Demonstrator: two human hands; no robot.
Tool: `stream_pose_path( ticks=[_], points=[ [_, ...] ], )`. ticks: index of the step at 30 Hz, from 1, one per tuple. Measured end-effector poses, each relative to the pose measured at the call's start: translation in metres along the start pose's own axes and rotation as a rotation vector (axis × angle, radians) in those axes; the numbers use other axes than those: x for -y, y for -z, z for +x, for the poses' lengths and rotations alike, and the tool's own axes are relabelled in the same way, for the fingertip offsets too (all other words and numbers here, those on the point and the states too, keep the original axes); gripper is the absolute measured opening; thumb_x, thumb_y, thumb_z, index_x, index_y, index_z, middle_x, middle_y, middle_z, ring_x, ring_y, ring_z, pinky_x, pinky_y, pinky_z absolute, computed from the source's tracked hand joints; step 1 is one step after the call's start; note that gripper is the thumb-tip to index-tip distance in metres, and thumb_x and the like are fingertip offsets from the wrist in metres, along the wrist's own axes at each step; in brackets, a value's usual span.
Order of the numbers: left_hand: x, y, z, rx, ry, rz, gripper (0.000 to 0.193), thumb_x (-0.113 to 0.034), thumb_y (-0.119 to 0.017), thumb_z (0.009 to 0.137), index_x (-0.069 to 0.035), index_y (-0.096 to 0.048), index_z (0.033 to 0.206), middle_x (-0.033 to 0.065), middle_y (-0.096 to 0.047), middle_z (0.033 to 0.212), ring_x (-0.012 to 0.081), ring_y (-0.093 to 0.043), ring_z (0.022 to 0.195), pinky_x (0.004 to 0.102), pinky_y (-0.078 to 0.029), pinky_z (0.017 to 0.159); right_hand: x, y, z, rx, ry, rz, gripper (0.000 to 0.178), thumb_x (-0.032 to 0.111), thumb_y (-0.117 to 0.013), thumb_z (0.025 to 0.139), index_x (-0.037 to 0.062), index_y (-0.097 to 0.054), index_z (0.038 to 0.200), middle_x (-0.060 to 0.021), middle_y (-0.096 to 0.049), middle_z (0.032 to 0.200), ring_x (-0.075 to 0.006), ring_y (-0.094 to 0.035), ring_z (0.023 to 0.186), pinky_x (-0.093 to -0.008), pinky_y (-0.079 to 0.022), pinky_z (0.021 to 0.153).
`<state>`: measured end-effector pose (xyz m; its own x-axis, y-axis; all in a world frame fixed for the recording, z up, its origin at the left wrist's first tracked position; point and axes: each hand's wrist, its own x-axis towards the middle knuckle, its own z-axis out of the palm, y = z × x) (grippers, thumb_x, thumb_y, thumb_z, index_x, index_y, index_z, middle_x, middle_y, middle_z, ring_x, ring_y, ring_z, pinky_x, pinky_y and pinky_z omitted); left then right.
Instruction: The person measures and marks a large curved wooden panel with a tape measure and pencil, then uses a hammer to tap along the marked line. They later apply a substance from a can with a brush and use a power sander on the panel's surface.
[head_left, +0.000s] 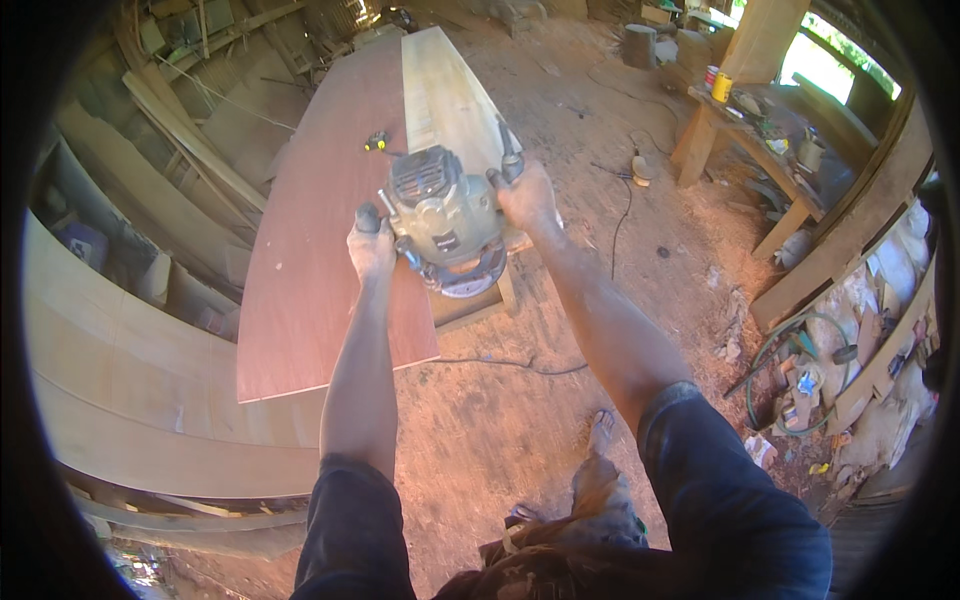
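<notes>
A dusty plunge router [440, 215] is gripped from both sides by its two dark handles. My left hand [372, 246] wraps round the handle on the left, and my right hand [525, 196] closes on the one on the right. Under the router lie a reddish-brown wood panel [310, 250] and, along that panel's right side, a paler wooden board [455, 95]. The router's round base overhangs the near end of the pale board. Whether the bit touches wood is hidden.
A small black and yellow tape measure [377, 141] lies on the reddish panel. Curved boards [150, 350] fill the left side. A dark cord [520, 366] crosses the dusty floor. At the right stand a wooden bench [745, 130] with a yellow can [722, 87] and a scrap heap with a hose [800, 375].
</notes>
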<state>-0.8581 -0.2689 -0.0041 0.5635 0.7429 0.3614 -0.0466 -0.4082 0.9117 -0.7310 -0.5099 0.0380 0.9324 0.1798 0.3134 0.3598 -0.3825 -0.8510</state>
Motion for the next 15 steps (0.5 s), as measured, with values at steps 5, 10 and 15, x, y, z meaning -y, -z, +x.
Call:
stream_pose_path(
  ticks=[5, 10, 15],
  points=[
    [-0.018, 0.008, 0.021, 0.101, 0.31, 0.09, 0.019, -0.021, -0.069, 0.091, -0.008, -0.064, 0.078, -0.0009, -0.06, 0.066, 0.01, -0.055, 0.055, 0.0322, -0.045, 0.049, 0.0, -0.004, 0.044, 0.254, 0.081, -0.057, 0.05, 0.031, -0.073, 0.086, -0.0016, -0.06, 0.123, -0.03, -0.069, 0.116, -0.0452, -0.066, 0.111, -0.0492, -0.052, 0.097],
    [-0.024, -0.002, 0.041, -0.041, 0.271, 0.385, 0.026, -0.035, -0.069, 0.089, -0.01, -0.076, 0.092, 0.0067, -0.068, 0.072, 0.0162, -0.063, 0.061, 0.0377, -0.05, 0.056, -0.01, -0.049, 0.106, 0.475, -0.081, -0.034, 0.058, 0.03, -0.072, 0.086, -0.0002, -0.051, 0.131, -0.0295, -0.068, 0.12, -0.0467, -0.064, 0.115, -0.0517, -0.052, 0.098],
    [-0.005, -0.005, 0.061, -0.118, 0.357, 0.67, 0.041, -0.045, -0.07, 0.083, -0.016, -0.079, 0.11, 0.0155, -0.075, 0.084, 0.0239, -0.071, 0.077, 0.045, -0.053, 0.071, -0.044, -0.094, 0.148, 0.632, 0.108, -0.048, 0.032, 0.031, -0.066, 0.088, -0.0008, -0.074, 0.088, -0.0252, -0.073, 0.107, -0.0416, -0.07, 0.1, -0.0495, -0.056, 0.085]
  ],
)
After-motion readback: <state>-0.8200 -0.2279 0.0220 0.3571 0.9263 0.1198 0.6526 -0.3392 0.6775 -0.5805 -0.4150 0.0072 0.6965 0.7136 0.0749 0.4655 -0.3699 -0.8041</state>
